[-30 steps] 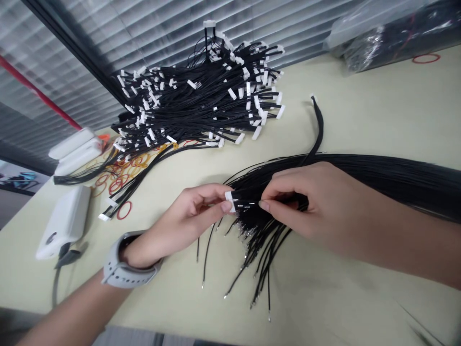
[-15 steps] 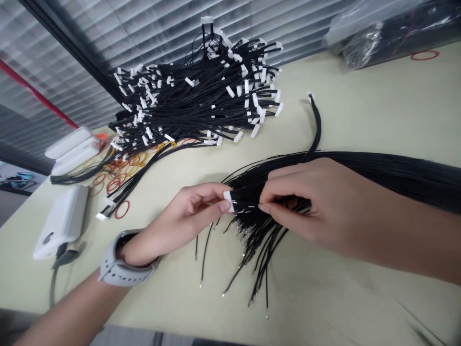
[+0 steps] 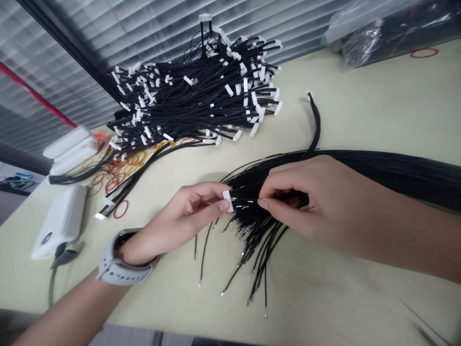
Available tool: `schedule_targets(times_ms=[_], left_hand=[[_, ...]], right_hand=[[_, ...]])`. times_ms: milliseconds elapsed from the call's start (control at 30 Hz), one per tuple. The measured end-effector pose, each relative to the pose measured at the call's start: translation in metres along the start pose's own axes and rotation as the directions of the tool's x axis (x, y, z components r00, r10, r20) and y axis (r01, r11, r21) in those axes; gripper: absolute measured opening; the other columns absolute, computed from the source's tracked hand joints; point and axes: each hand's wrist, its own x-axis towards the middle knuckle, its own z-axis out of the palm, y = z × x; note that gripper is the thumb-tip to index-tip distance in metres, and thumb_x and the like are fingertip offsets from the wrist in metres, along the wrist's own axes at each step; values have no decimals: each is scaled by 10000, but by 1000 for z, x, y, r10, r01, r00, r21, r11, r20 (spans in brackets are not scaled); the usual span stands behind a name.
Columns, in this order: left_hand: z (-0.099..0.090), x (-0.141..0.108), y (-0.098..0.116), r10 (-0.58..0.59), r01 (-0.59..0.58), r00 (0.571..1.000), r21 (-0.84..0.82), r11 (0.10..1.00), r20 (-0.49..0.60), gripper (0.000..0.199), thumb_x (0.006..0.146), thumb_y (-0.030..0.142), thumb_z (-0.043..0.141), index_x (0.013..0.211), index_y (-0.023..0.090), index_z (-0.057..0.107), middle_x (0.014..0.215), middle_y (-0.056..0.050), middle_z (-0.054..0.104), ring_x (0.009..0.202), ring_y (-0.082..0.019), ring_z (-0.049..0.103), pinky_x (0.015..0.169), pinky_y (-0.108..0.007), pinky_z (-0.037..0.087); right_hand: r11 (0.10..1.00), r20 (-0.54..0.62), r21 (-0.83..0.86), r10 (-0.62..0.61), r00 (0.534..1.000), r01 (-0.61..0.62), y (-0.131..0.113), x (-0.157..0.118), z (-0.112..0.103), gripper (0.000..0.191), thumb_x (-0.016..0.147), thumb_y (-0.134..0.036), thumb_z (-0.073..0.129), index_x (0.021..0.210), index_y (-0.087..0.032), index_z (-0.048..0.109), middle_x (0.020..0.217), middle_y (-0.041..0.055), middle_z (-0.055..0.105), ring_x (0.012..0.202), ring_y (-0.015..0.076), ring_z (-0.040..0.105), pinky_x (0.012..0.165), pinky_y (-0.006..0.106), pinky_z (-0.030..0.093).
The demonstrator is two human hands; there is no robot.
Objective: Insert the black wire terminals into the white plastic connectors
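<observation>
Everything has shifted slightly up and left in our view since the earlier frame, and both hands have moved with it, keeping the same grip.

We see the left hand (image 3: 189, 216) reaching in from the lower left, its wrist turned and wearing a gray watch (image 3: 122, 264). Its thumb and fingers are pressed together on a white connector (image 3: 227, 201), which they partly cover. The connector sits at the near end of a fanned bundle of black wires (image 3: 389, 173), which runs off the right edge of the picture, so we cannot see its far end.

The right hand (image 3: 317, 197) comes in from the right, arched over the bundle, just beside the connector. Its thumb and forefinger close together on a few wires, and its other fingers curl behind the strands, where we cannot make out their tips. Loose wire ends with small metal terminals (image 3: 248, 259) splay toward us on the table (image 3: 360, 105).

Beyond the hands lies a tangled pile of wires with white connectors (image 3: 194, 98). Red and orange rubber bands (image 3: 115, 180) lie at its near left edge. A white power bank (image 3: 59, 221) sits further left, its cable running out of view.
</observation>
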Motion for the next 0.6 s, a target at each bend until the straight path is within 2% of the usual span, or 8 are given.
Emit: schedule_targets(times_ms=[300,600], left_hand=[[1,-1,1,8,-8,1000,6,1000,3,177,841,189,557,988,201,655,810,3,613,742,-84,523,670,-169,426],[0,-2,-2,17,-17,1000,0,1000,23,132,847,223,556,941,187,641,791,2,592,705,-87,492,618,-183,400]], right_hand=[[997,-57,-1,-77,995,77,4,0,3,162,747,-133,516,619,-191,598,571,-44,553,499,65,451,439,241,287],[981,-61,-29,-194,979,193,8,-1,2,177,775,-126,496,637,-178,594,562,-46,525,506,62,427,468,241,285]])
